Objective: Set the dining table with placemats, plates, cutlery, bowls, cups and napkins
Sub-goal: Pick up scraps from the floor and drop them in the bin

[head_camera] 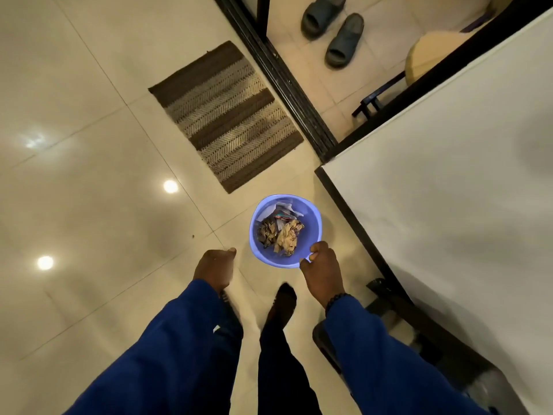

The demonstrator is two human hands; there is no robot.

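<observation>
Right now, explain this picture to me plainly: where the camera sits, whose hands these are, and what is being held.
There is no machine here. The single picture comes from a wide-angle camera worn on a person's head, looking down past blue sleeves at their own two hands. The right hand has its grip on the rim of a purple plastic bowl, thumb curled over the edge; inside lie crumpled papers. The left hand hangs loosely and holds nothing. Below is a shiny tiled floor with a striped doormat. A white table fills the right side. Past a dark door track, a pair of slippers sits on the floor.
</observation>
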